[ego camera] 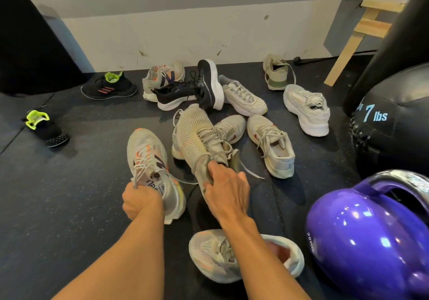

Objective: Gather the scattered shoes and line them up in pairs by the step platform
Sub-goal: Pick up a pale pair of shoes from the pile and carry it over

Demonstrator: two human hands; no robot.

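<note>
My left hand (141, 203) grips a white sneaker with orange marks (148, 158) by its tongue and laces. Beside it, my right hand (226, 183) holds a beige mesh sneaker (197, 130) by its heel collar, toe pointing away. Its likely mate, an olive-heeled beige shoe (276, 74), lies far right by the wall. A second orange-marked sneaker (160, 79) sits in the back pile with two black white-soled shoes (210, 83). Several white sneakers (306, 109) lie scattered, and one pale shoe (213, 255) rests under my right forearm. Two black shoes with neon collars (109, 87) lie far left.
A purple kettlebell (371, 237) stands at the near right, a black 7 lbs medicine ball (392, 123) behind it. A wooden frame (352, 42) leans at the back right. A black padded block (30, 39) fills the back left. Dark rubber floor (69, 195) lies open at left.
</note>
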